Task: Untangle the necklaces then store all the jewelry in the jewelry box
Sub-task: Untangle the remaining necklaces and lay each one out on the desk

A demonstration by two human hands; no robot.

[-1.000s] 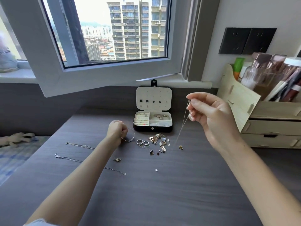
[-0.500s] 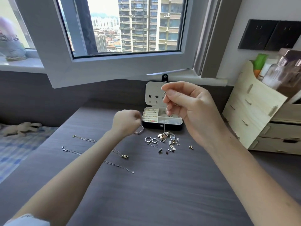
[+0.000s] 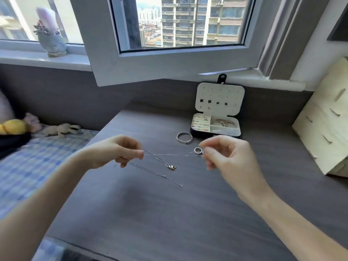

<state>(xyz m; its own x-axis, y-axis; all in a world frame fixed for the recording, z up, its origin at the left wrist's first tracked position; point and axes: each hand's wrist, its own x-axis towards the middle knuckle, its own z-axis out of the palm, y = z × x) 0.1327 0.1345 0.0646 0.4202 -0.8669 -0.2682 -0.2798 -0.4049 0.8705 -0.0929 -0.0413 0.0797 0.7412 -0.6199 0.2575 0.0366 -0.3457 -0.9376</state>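
Chain (image 3: 178,154): fine, limp, snag-prone; you stretch it above the table (image 3: 169,213), near the box (image 3: 235,95).
Left hand (image 3: 113,151): pinches one end.
Right hand (image 3: 226,157): seemingly pinches the other.
Grip: take the ends only, lightly.

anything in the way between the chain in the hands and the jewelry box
Nothing visible blocks it. The chain is pinched between the left hand and right hand above the table; the jewelry box stands open behind. Only a bangle and a ring lie flat on the table between.
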